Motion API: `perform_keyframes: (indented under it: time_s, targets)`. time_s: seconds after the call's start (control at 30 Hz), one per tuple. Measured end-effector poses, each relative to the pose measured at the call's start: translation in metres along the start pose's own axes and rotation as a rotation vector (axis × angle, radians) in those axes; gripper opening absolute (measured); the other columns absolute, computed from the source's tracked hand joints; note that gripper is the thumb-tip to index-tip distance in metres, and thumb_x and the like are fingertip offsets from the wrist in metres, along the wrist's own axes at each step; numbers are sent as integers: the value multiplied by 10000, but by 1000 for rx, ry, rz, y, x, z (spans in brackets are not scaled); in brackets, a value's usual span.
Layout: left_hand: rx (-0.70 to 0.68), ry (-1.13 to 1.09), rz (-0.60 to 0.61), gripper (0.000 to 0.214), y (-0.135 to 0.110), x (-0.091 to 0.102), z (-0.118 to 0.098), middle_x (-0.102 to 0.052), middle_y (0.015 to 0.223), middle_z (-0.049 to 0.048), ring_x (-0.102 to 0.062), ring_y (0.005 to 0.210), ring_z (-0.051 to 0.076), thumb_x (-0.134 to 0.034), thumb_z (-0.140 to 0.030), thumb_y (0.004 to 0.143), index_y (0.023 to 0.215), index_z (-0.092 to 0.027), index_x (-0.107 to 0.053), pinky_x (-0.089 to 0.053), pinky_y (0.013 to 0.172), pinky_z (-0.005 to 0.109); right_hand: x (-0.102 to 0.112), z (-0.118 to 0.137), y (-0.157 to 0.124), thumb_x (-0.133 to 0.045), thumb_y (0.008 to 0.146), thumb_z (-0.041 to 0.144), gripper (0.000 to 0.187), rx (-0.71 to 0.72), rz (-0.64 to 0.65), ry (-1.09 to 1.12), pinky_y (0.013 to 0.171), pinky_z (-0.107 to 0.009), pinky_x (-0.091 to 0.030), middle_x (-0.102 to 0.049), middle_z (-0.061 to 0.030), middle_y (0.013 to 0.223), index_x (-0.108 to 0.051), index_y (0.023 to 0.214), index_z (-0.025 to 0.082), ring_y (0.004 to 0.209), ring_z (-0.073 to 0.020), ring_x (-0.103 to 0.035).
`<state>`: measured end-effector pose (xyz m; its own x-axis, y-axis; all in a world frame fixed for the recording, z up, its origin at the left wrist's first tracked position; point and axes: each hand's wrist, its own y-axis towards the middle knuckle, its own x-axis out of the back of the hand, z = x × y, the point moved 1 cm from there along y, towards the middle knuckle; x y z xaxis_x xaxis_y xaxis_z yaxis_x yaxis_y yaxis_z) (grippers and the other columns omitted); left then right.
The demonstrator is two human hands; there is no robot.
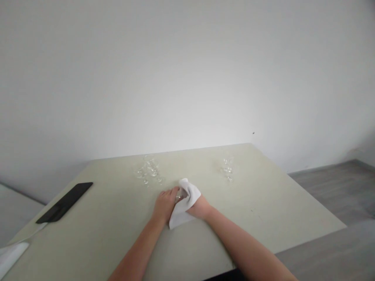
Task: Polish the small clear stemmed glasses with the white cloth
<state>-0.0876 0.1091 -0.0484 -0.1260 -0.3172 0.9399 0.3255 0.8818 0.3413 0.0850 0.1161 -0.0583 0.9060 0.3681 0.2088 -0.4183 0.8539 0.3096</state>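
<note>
My left hand [166, 203] rests near the table's middle with its fingers curled round a small clear glass [178, 198], which is mostly hidden. My right hand [199, 208] lies beside it, wrapped in a white cloth [186, 203] that it presses against the same glass. Only the heel of my right hand and the wrist show under the cloth.
The pale table [263, 203] stands against a white wall. Several clear stemmed glasses [148, 170] stand behind my hands, another clear glass [227, 168] to the back right. A black flat device [65, 201] lies at the left, a white sheet [10, 255] at the near left corner.
</note>
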Motion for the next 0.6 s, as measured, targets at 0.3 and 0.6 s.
perform_keyframes:
  time_s: [0.3, 0.6]
  targets:
    - [53, 7, 194, 247, 2, 16, -15, -704, 953, 100, -681, 872, 235, -453, -231, 931, 1144, -188, -568, -485, 758, 323, -2, 0, 5, -616, 824, 520, 390, -279, -115, 174, 775, -329, -530, -689, -58, 877, -672, 948, 154, 821, -209, -637]
    - [27, 4, 162, 184, 0, 18, -9, -710, 916, 95, -683, 880, 249, -494, -225, 911, 1071, -189, -576, -478, 776, 336, -18, 4, 4, -666, 766, 463, 343, -410, -100, 418, 841, -398, -538, -691, -80, 889, -633, 934, 165, 867, -244, -666]
